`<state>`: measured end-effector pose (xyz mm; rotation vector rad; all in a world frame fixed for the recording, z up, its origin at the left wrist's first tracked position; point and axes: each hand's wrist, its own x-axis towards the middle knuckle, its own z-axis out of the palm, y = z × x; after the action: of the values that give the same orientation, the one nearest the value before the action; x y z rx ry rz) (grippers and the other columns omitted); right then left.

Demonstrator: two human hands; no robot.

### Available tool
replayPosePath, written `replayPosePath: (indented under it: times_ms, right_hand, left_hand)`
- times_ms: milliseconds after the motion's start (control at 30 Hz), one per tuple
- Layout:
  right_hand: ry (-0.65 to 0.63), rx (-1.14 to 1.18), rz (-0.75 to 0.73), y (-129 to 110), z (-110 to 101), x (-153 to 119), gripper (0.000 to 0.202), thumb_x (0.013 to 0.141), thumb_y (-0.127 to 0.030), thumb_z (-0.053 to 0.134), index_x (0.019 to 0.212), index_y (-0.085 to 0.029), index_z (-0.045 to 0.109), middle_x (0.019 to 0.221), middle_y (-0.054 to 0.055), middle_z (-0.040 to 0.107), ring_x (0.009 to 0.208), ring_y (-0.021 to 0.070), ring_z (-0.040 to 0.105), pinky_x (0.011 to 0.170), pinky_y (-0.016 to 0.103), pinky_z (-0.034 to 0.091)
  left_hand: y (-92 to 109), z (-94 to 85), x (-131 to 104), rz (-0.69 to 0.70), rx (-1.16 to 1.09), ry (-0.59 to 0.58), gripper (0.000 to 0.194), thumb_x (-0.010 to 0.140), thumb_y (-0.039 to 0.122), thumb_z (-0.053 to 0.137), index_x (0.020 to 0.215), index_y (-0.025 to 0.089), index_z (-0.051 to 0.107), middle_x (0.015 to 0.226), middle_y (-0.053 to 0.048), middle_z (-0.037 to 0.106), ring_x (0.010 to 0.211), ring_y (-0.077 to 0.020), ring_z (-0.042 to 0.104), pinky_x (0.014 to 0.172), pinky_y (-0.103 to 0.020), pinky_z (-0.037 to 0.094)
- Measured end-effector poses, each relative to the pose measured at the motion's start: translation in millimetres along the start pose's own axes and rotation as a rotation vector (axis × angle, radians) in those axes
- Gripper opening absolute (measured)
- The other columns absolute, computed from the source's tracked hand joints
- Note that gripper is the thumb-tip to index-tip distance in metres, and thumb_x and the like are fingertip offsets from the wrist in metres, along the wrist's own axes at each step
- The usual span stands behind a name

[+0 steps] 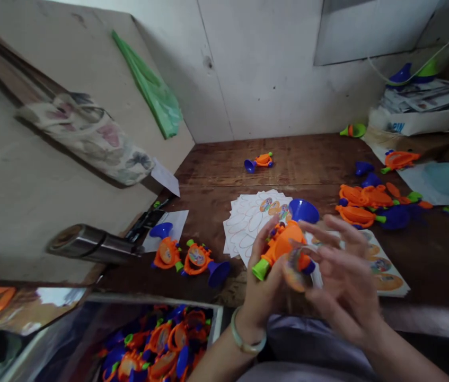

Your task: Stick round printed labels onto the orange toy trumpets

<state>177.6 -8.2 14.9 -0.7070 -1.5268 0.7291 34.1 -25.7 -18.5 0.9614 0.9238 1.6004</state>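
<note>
My left hand (262,286) is closed around a toy trumpet (285,241) with an orange body, a green mouthpiece and a blue bell that points away from me. An oval sticker (296,271), blurred and printed in colour, hangs by the near side of the orange body. At its edge are the thumb and a finger of my right hand (345,281), the other fingers spread apart; motion smears them a little. Beneath the right hand lies a stack of sticker sheets (387,281). Behind the trumpet is a fanned pile of used sticker backing sheets (244,217).
Two stickered trumpets (197,257) lie left, near a steel flask (93,244). Below the table edge, a box (217,323) holds many trumpets. More orange parts (367,196) and blue bells are heaped right. One trumpet (263,160) lies at the back.
</note>
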Motion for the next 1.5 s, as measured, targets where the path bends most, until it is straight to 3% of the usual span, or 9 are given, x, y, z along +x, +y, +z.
replayPosePath:
  times_ms: [100,200,333,433,500,633,800,1167,1500]
  right_hand:
    - [0.109,0.044,0.032,-8.5,-5.2,17.3,0.021,0.101,-0.017,0.075,0.113,-0.034,0.079,0.128,0.003,0.072,0.125,0.0228,0.076,0.103,0.038,0.068]
    - [-0.005,0.119,0.118,-9.0,-11.7,28.7,0.013,0.107,-0.029,0.073,0.117,-0.032,0.08,0.107,0.002,0.081,0.106,0.0191,0.082,0.095,0.031,0.069]
    - [-0.061,0.194,0.125,-6.3,-16.9,26.2,0.037,0.1,-0.056,0.078,0.127,-0.03,0.08,0.116,0.004,0.083,0.11,0.0203,0.081,0.1,0.03,0.067]
    - [0.01,0.1,0.135,-6.1,-16.5,22.2,0.02,0.11,-0.043,0.068,0.118,-0.03,0.08,0.105,0.002,0.083,0.099,0.0155,0.08,0.092,0.024,0.067]
    - [0.05,0.038,0.145,-6.6,-14.3,22.0,0.008,0.107,-0.029,0.072,0.113,-0.03,0.077,0.099,0.0,0.08,0.088,0.0136,0.079,0.08,0.022,0.068]
    - [0.098,0.051,0.153,-6.8,-5.7,21.9,0.037,0.09,-0.013,0.086,0.115,-0.032,0.067,0.103,-0.002,0.074,0.083,0.0145,0.078,0.071,0.024,0.069]
    - [0.199,0.031,0.13,-6.3,8.1,15.4,0.041,0.091,-0.011,0.08,0.118,-0.032,0.059,0.108,0.0,0.068,0.09,0.016,0.076,0.073,0.026,0.071]
    - [0.151,0.067,0.142,-4.7,17.2,7.0,0.044,0.091,-0.008,0.077,0.121,-0.033,0.057,0.11,0.002,0.067,0.091,0.0178,0.075,0.071,0.027,0.071]
    - [0.171,0.027,0.08,-2.0,18.9,5.6,0.045,0.09,-0.005,0.076,0.121,-0.033,0.057,0.111,0.002,0.063,0.092,0.0166,0.072,0.072,0.025,0.071]
  left_hand:
    - [-3.0,-1.5,0.2,-0.028,-0.128,-0.02,0.06,0.094,0.039,0.088,0.151,0.039,0.069,0.17,-0.005,0.057,0.158,-0.0356,0.053,0.129,-0.049,0.048]
    - [-3.3,-2.1,0.7,-0.033,-0.186,-0.077,0.058,0.092,0.036,0.089,0.147,0.038,0.072,0.169,-0.008,0.058,0.153,-0.0364,0.059,0.122,-0.046,0.055]
    - [-2.1,-2.5,2.8,0.033,-0.164,-0.051,0.058,0.089,0.03,0.092,0.144,0.039,0.075,0.166,-0.006,0.061,0.153,-0.0322,0.059,0.122,-0.038,0.055]
    - [-2.0,-2.2,3.6,0.096,-0.119,-0.066,0.06,0.09,0.026,0.091,0.144,0.044,0.073,0.168,-0.002,0.06,0.155,-0.0291,0.057,0.123,-0.035,0.053]
    - [-1.0,-1.4,3.4,0.128,-0.08,-0.088,0.059,0.093,0.025,0.088,0.147,0.044,0.071,0.17,-0.002,0.057,0.157,-0.0293,0.054,0.126,-0.038,0.05]
    - [4.2,0.5,2.5,0.196,0.019,-0.149,0.066,0.094,0.029,0.087,0.155,0.04,0.065,0.176,-0.006,0.048,0.16,-0.0338,0.049,0.129,-0.042,0.047]
    - [7.8,2.4,2.5,0.28,0.09,-0.175,0.069,0.094,0.032,0.088,0.158,0.041,0.062,0.178,-0.006,0.044,0.162,-0.0357,0.045,0.129,-0.044,0.048]
    - [9.7,8.7,2.7,0.263,0.115,-0.07,0.056,0.099,0.03,0.081,0.152,0.04,0.067,0.174,-0.006,0.053,0.159,-0.0365,0.051,0.127,-0.051,0.05]
    - [7.6,11.4,5.5,0.246,0.052,-0.099,0.051,0.102,0.03,0.075,0.151,0.04,0.068,0.174,-0.004,0.052,0.163,-0.0353,0.045,0.132,-0.052,0.045]
